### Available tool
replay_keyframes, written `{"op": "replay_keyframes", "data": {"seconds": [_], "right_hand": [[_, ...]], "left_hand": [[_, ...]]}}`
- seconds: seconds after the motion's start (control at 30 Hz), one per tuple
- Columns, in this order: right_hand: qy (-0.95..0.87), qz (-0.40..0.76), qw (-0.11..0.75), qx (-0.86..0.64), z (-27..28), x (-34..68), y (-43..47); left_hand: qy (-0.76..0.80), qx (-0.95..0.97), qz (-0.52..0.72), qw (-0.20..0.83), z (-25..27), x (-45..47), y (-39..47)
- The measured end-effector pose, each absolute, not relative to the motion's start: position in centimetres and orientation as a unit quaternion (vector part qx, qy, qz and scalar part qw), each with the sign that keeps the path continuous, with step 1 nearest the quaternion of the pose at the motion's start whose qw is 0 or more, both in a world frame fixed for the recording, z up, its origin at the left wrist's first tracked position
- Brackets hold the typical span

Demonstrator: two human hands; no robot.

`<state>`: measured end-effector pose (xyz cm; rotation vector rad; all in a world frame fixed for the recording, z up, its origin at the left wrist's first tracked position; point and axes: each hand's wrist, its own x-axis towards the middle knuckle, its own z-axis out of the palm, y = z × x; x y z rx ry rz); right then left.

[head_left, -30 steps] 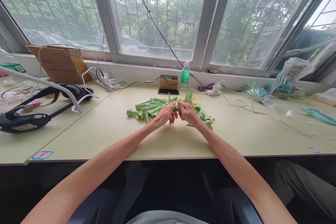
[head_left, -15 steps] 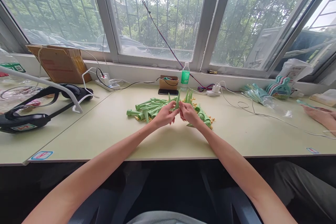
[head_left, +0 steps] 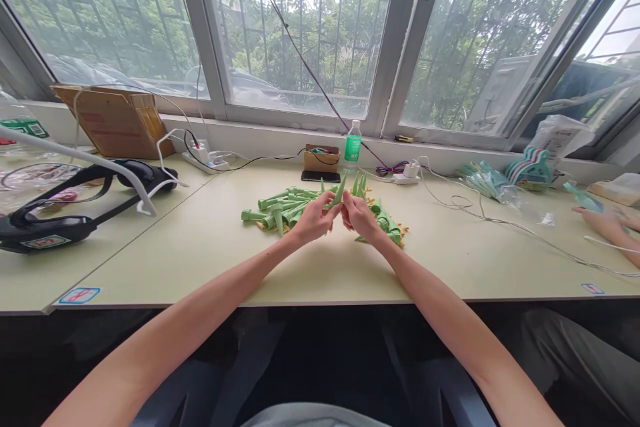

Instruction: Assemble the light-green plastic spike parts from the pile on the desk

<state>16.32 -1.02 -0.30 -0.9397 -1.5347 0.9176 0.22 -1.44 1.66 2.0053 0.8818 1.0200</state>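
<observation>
My left hand [head_left: 316, 217] is closed on a pale green plastic spike [head_left: 341, 189], its tapered point up and leaning right. Close beside it, my right hand [head_left: 358, 216] is closed, thumb raised near the spike's lower part. Whatever lies in its curled fingers is hidden. Left of my hands lies a heap of green plastic spikes [head_left: 280, 205] with flared, collar-like ends. More green spikes [head_left: 385, 219] lie behind and right of my right hand, with small yellow pieces [head_left: 404, 229] among them.
Behind the heap are a phone [head_left: 321, 176], a small cardboard box [head_left: 321, 159] and a green-labelled bottle [head_left: 353, 142]. A black headset [head_left: 85, 203] sits at left. White cables [head_left: 483, 203] cross the table at right, near another person's hand [head_left: 600, 221] and teal packets [head_left: 484, 177].
The spike in my left hand has tilted to the right. My right fingers have shifted slightly at its lower part. At far right, the other person's hand has moved, lifting a teal packet.
</observation>
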Motion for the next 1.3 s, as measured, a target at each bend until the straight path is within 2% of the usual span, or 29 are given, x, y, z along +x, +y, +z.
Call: {"op": "replay_keyframes", "data": {"seconds": [0.43,0.6,0.87,1.3], "right_hand": [[-0.619,0.378,0.561,-0.399,0.05,16.11,-1.28],[-0.630,0.353,0.553,-0.415,-0.18,16.27,-1.12],[-0.611,0.387,0.550,-0.417,0.36,16.15,-1.38],[-0.639,0.306,0.544,-0.450,0.06,15.82,-1.34]], "left_hand": [[0.328,0.745,0.445,0.374,1.52,0.41,-1.30],[0.331,0.753,0.443,0.357,1.32,0.34,-1.32],[0.323,0.773,0.440,0.324,1.16,0.19,-1.17],[0.367,0.759,0.434,0.319,1.41,0.56,-1.54]]}}
